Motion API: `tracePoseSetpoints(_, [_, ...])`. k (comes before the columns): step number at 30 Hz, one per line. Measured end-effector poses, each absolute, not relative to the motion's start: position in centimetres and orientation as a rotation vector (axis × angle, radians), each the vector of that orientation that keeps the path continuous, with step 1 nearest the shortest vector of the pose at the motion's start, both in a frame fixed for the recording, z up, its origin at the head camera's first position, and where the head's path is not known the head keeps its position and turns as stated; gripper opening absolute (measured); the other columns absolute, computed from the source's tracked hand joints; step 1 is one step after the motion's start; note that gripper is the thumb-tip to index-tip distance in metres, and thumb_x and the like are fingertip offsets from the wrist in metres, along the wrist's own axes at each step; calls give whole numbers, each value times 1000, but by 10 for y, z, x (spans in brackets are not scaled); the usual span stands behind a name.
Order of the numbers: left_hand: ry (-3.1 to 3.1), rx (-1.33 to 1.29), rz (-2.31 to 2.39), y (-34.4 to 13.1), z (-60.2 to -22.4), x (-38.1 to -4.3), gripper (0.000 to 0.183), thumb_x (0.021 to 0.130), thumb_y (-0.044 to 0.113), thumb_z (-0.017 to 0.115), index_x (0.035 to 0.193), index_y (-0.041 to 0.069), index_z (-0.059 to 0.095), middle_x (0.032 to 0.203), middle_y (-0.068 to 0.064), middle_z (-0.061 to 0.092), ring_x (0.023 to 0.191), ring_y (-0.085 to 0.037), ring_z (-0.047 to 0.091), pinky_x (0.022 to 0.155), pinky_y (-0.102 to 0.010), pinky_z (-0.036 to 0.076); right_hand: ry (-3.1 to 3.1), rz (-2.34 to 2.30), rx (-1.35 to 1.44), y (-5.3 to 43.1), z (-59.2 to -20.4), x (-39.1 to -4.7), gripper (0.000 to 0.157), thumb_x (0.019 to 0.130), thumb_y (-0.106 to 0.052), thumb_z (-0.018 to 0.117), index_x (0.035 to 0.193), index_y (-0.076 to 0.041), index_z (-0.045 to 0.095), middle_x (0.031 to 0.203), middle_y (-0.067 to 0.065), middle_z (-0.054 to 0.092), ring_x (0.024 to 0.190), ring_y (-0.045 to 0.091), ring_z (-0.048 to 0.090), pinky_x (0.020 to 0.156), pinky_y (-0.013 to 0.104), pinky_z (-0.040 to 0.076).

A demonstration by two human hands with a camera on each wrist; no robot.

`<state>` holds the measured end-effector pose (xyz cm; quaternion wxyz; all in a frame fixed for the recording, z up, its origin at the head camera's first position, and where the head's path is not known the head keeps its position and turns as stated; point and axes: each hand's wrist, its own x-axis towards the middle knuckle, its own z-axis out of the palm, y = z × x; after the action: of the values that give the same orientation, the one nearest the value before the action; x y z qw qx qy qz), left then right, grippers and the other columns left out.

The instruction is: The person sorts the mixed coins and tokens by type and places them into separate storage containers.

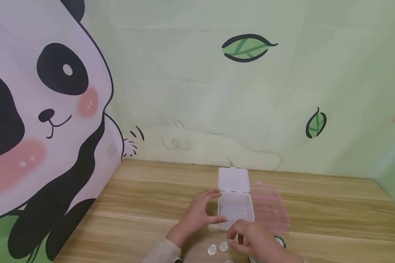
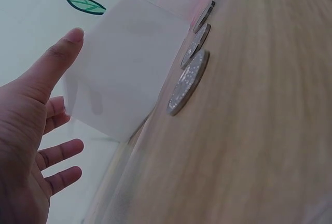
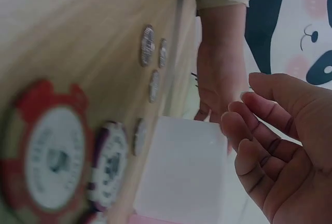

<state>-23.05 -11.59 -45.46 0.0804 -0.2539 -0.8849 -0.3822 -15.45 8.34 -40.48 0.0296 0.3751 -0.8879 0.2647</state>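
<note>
While the person's left hand (image 1: 199, 210) spreads wide at the left side of a white box (image 1: 236, 205), with the thumb beside the front corner and the index fingertip near the hinge, the right hand (image 1: 255, 239) hovers just in front of the box's front right corner. The right hand's fingers are loosely bent, with only a narrow gap between thumb and index finger, and I see nothing held in it. The box sits on a wood-grain worktop (image 1: 145, 204), its lid (image 1: 233, 179) tipped back on the far side and its inside facing up. Just to its right lies a see-through pink case (image 1: 271, 212). On the near side of the box, 4 silver discs (image 3: 148, 45) show in the right wrist view, lying flat and apart from each other. Nearer that camera lie a red-and-tan chip (image 3: 54, 156) with a white centre and a purple-and-white chip (image 3: 110, 167); both look blurred. Behind the worktop hangs a pale green backdrop (image 1: 184, 54) printed with 2 leaves (image 1: 247, 49) and, at the left, a large smiling panda (image 1: 62, 91) with pink cheeks.
</note>
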Motion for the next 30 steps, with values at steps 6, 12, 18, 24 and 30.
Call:
tracePoseSetpoints(6, [-2643, -762, -1131, -115, -457, -231, 71, 65, 49, 73, 125, 18, 50, 136, 7, 45, 127, -17, 40, 105, -43, 32, -2784, 866, 1202, 86, -415, -150, 6, 81, -23, 64, 84, -18, 61, 77, -13, 56, 63, -9, 45, 54, 11, 40])
tracePoseSetpoints(12, [-2623, -782, -1109, -115, -458, -231, 71, 66, 51, 72, 125, 18, 50, 135, 6, 46, 126, -18, 41, 104, -45, 33, -2769, 869, 1266, 88, -423, -149, 8, 80, -22, 65, 84, -17, 61, 75, -12, 54, 62, -9, 43, 53, 10, 38])
tracePoseSetpoints(18, [-2636, -777, -1122, -115, -457, -231, 71, 66, 51, 72, 125, 18, 50, 135, 7, 46, 127, -18, 41, 104, -45, 33, -2879, 823, 1294, 87, -428, -152, 11, 80, -25, 65, 85, -16, 63, 76, -12, 55, 65, -8, 44, 56, 11, 39])
tracePoseSetpoints(24, [-2633, -775, -1129, -115, -456, -231, 71, 66, 49, 72, 125, 18, 50, 135, 7, 46, 127, -17, 41, 105, -45, 32, -2971, 645, 1291, 83, -434, -152, 15, 76, -32, 67, 84, -20, 64, 79, -15, 56, 70, -7, 46, 62, 16, 44])
tracePoseSetpoints(30, [-2632, -773, -1134, -116, -455, -231, 71, 65, 49, 72, 125, 17, 50, 136, 5, 46, 127, -18, 41, 105, -45, 32, -2946, 496, 1316, 80, -441, -153, 17, 76, -36, 65, 83, -21, 64, 78, -15, 54, 67, -8, 45, 61, 14, 43])
